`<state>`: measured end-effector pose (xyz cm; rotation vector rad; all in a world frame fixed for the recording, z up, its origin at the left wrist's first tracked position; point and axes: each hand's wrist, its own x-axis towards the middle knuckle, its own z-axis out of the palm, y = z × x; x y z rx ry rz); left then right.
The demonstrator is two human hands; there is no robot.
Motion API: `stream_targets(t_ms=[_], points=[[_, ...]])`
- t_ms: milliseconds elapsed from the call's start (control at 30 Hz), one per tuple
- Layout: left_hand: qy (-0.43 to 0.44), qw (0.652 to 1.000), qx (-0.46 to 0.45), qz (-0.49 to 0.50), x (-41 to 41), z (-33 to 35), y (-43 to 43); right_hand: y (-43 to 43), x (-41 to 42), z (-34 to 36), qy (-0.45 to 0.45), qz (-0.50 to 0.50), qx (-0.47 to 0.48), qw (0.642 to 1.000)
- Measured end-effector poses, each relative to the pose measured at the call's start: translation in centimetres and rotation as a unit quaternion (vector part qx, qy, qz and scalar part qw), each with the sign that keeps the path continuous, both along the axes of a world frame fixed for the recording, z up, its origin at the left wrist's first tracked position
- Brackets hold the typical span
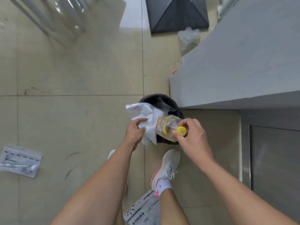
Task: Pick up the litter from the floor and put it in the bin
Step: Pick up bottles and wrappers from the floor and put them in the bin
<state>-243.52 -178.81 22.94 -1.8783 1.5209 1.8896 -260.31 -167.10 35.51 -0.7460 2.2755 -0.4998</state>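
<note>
Litter is held in both hands above the black bin [159,101], which stands on the tiled floor [73,75] against the corner of a grey cabinet [235,62]. The left hand [135,132] has its fingers [142,120] closed on a crumpled white plastic bag [146,114], which hangs over the bin's near-left rim. The right hand [193,137] pinches a clear plastic bottle [167,127] by its yellow cap [181,131]; the bottle is tilted, its base pointing into the bin's mouth and touching the bag. More litter lies on the floor: a flat printed plastic packet [19,161] well apart at the left edge, another printed packet [142,208] by the person's right shoe [167,168], and a crumpled clear bag [189,38] beside the cabinet's far side.
</note>
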Motion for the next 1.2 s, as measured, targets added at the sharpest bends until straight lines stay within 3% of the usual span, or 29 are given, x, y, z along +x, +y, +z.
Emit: stream_targets(t_ms=[167, 300, 467, 600, 800, 933, 1200], points=[[-0.032, 0.991, -0.053, -0.119, -2.1, -7.5, 1.0, -0.8, -0.6, -9.8, -0.013, 0.057, 0.052, 0.997], [-0.046, 0.979, -0.063, -0.187, -5.3, -10.7, 0.8, -2.5, -2.4, -14.7, 0.013, 0.008, 0.055, 0.998], [-0.083, 0.963, -0.071, -0.245, -6.6, -12.1, 0.3, -3.6, -3.0, -16.3, 0.037, -0.007, 0.033, 0.999], [-0.13, 0.948, -0.142, -0.252, -5.3, -10.5, 0.3, -2.7, -0.6, -15.6, 0.003, -0.009, 0.06, 0.998], [-0.042, 0.955, -0.244, -0.165, -0.5, -4.3, 0.4, -2.6, 0.2, -10.8, -0.035, 0.064, 0.17, 0.983], [-0.035, 0.955, -0.229, -0.184, 3.8, 1.6, 0.3, -2.9, 1.1, -4.2, 0.017, 0.129, 0.208, 0.969], [-0.137, 0.939, -0.257, -0.185, 13.5, 22.0, -1.1, -8.4, 8.2, 16.2, 0.087, 0.298, 0.118, 0.943]])
